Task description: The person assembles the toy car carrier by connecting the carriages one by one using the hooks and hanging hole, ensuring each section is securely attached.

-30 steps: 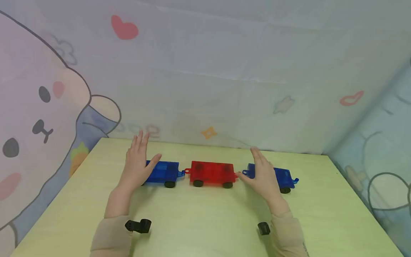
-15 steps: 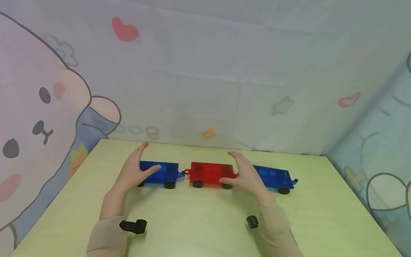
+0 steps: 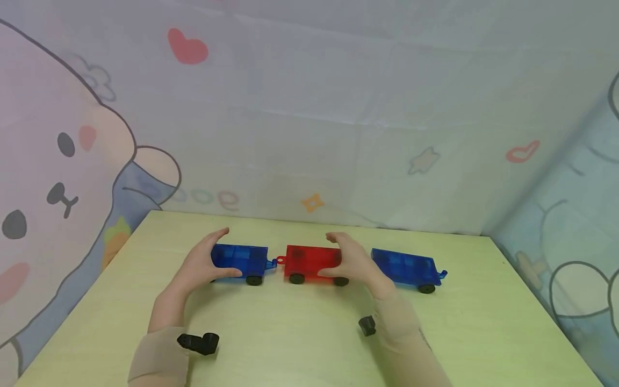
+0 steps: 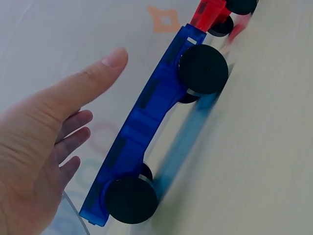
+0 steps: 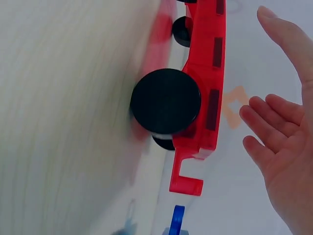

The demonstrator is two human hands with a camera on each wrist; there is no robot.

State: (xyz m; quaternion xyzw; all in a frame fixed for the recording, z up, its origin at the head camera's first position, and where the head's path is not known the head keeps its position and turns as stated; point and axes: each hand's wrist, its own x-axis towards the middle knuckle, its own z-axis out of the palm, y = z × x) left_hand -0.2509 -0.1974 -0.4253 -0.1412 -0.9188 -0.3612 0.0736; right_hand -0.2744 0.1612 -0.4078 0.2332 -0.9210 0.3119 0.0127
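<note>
Nearest you, your beige sleeves (image 3: 162, 352) reach over the worktop (image 3: 280, 333). Farther on, your left hand (image 3: 195, 269) is spread, thumb parted from fingers, just above the left blue wagon (image 3: 246, 260); your right hand (image 3: 359, 263), spread likewise, hovers over the right end of the red wagon (image 3: 307, 260). The right blue wagon (image 3: 406, 267) stands near the red one, apart. Behind hangs a printed cloth (image 3: 300, 118)
</note>
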